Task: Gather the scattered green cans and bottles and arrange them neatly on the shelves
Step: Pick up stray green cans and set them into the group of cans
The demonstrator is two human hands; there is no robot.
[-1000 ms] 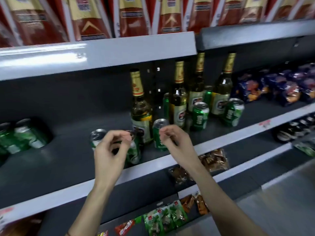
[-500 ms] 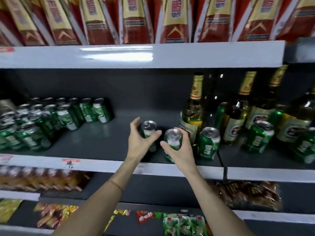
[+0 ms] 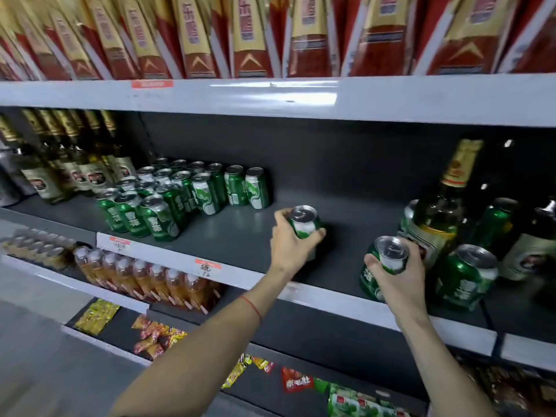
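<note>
Your left hand [image 3: 290, 246] grips a green can [image 3: 304, 222] upright over the bare middle of the dark shelf [image 3: 240, 239], fingers curled round its body, silver top facing you. Your right hand [image 3: 397, 273] holds a second green can [image 3: 388, 261] the same way near the shelf's front edge, just beside a loose green can [image 3: 464, 276] and a tall gold-necked bottle [image 3: 439, 212] standing at the right. To the left, well apart from both hands, a tidy block of green cans [image 3: 180, 197] stands in rows, with a row of bottles [image 3: 75, 164] beyond it. Red and gold packets [image 3: 249, 37] line the shelf above; orange drink bottles [image 3: 144, 275] and snack packs [image 3: 156, 335] fill the shelves below.
</note>
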